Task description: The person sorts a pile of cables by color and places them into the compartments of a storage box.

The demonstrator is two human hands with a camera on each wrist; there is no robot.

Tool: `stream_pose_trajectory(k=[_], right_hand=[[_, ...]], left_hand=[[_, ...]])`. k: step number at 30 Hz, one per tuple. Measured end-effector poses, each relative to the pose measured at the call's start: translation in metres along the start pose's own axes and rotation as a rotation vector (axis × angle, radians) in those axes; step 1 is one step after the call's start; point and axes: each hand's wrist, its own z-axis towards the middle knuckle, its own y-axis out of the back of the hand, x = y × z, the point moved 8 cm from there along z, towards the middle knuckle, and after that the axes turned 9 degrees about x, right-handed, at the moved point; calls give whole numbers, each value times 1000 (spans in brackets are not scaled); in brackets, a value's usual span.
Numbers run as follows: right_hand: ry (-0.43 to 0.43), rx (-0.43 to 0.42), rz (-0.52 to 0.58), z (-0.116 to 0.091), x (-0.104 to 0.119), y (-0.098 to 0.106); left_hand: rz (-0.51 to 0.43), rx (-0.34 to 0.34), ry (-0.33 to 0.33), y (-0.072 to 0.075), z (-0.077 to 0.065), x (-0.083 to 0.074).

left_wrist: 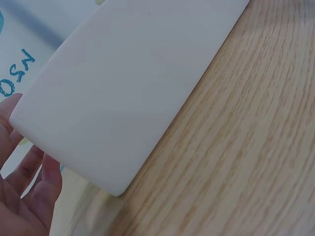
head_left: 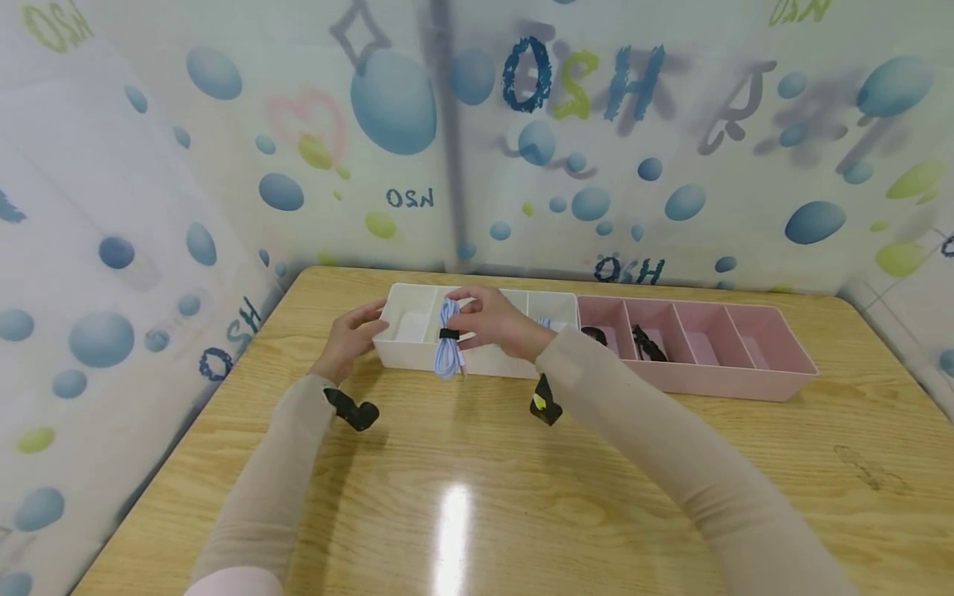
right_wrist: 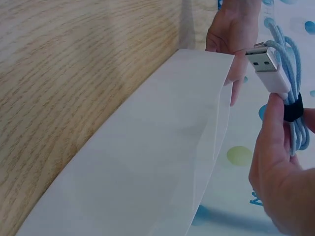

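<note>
A light-blue USB cable (head_left: 447, 356), coiled and bound with a black strap, hangs from my right hand (head_left: 488, 319), which pinches it between thumb and fingers above the white divided storage box (head_left: 406, 351). Its white USB plug (right_wrist: 269, 73) points away from the hand in the right wrist view. My left hand (head_left: 350, 338) touches the left end of the white box, its fingers lying along the end wall (left_wrist: 44, 172). Another light-blue item (head_left: 545, 321) shows in the box's right compartment, partly hidden by my right hand.
A pink divided box (head_left: 734, 382) adjoins the white one on the right. Black items (head_left: 650, 343) lie in its two left compartments, partly behind my right sleeve. Both boxes stand on a wooden table (head_left: 402, 497) near a patterned curtain (head_left: 492, 165).
</note>
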Motion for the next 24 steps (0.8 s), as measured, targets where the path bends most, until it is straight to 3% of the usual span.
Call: stream_pose_trajectory(k=[6,24], right_hand=[[-21,-11,-5,3,0,5],[27,-56,63,22,11,17]], left_hand=[[-6,-2,1,-1,-1,-1],[4,0,-8,1,0,1]])
